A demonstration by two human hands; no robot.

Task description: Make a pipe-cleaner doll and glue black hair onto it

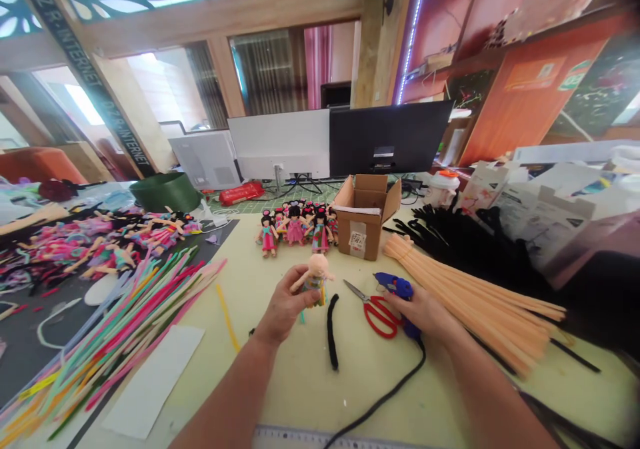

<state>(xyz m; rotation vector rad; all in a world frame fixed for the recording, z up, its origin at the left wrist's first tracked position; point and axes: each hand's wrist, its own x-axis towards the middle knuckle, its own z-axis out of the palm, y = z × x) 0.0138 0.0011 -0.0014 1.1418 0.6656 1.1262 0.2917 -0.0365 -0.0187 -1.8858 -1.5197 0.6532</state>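
Note:
My left hand (286, 308) is closed around a small pipe-cleaner doll (315, 277) with a bald peach head and a colourful body, held upright above the table. My right hand (425, 312) grips a blue glue gun (395, 285) resting on the pale yellow table (310, 382); its black cord (380, 399) runs toward me. Between my hands lie a black pipe cleaner (331, 332) and red-handled scissors (377, 312).
Finished dolls (296, 228) stand in a group beside an open cardboard box (367, 219). Peach pipe cleaners (475, 296) and black ones (450, 232) lie at right, coloured ones (120, 329) at left. Two monitors (330, 139) stand behind. A ruler (310, 438) lies at the near edge.

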